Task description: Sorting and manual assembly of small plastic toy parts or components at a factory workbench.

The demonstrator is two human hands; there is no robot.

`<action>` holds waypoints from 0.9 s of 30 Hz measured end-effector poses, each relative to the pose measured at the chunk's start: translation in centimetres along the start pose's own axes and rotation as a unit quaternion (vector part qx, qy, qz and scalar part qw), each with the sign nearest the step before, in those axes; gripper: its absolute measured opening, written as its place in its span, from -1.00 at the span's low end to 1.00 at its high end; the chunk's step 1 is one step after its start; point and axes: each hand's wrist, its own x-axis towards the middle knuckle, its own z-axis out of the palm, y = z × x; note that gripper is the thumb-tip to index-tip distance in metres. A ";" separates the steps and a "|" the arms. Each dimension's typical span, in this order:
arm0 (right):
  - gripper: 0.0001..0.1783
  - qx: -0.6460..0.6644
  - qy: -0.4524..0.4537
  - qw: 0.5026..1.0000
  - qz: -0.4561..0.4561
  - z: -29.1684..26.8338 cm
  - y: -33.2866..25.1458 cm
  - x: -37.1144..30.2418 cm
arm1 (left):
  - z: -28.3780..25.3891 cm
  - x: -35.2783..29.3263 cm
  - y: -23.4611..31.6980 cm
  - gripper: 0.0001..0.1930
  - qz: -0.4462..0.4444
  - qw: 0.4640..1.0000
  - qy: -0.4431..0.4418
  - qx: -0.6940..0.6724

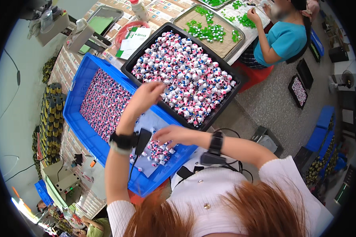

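My left hand (148,94) is over the near left rim of a black tray (127,68). Its fingers are bent together, and whatever they may hold is hidden. The tray is heaped with small white figures (182,71) with pink and blue parts. Fingers apart, my right hand (174,135) hovers low over a loose pile of the same small figures (159,153) in the near end of a blue bin (146,183). White sheet lines that end. Farther left in the bin, figures (103,104) lie closely packed in rows. The black tray overlaps the bin's right edge.
Beyond the black tray stands a metal tray (241,39) of green pieces, with a seated co-worker (281,45) in a blue top beside it. A white bottle (139,10) and a red basket (122,33) with papers are at the back. Yellow-black stacks (53,114) line the left.
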 end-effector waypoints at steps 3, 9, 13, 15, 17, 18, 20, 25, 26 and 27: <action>-0.70 0.175 0.229 0.940 -0.182 -6.5 -1.3 -3.1 | 0.5 7.2 1.0 -0.59 0.060 0.997 0.038 0.030; 0.03 0.465 0.397 0.780 -0.135 -15.3 -2.7 -1.7 | 2.8 22.9 -3.6 -0.30 -0.016 0.952 0.116 0.283; -0.07 0.514 0.391 0.747 -0.161 -16.4 -2.5 -0.5 | 4.3 26.2 -3.1 -0.18 -0.098 0.973 0.106 0.180; -0.13 0.520 0.363 0.751 -0.182 -15.7 -2.9 0.4 | 1.4 27.3 -5.1 -0.18 -0.065 0.994 0.088 0.028; -0.15 0.549 0.342 0.745 -0.163 -16.5 -3.7 -0.5 | 1.3 27.2 -4.1 -0.22 -0.026 0.995 0.008 0.092; -0.16 0.550 0.315 0.757 -0.161 -17.2 -3.7 -0.8 | 1.8 26.8 -3.8 -0.24 -0.045 0.993 0.019 0.109; -0.18 0.549 0.265 0.775 -0.166 -17.3 -4.5 -1.3 | 1.7 25.5 -3.5 -0.24 -0.073 0.995 -0.074 -0.012; -0.14 0.522 0.166 0.800 -0.243 -19.0 -4.5 0.6 | 4.0 22.4 -3.3 -0.22 -0.135 0.974 -0.128 -0.131; -0.18 0.523 0.166 0.803 -0.232 -19.4 -4.5 0.9 | 4.7 22.4 -3.3 -0.22 -0.131 0.984 -0.097 -0.077; -0.21 0.524 0.167 0.805 -0.222 -19.7 -4.5 1.2 | 6.1 21.7 -3.4 -0.24 -0.063 0.996 0.007 -0.062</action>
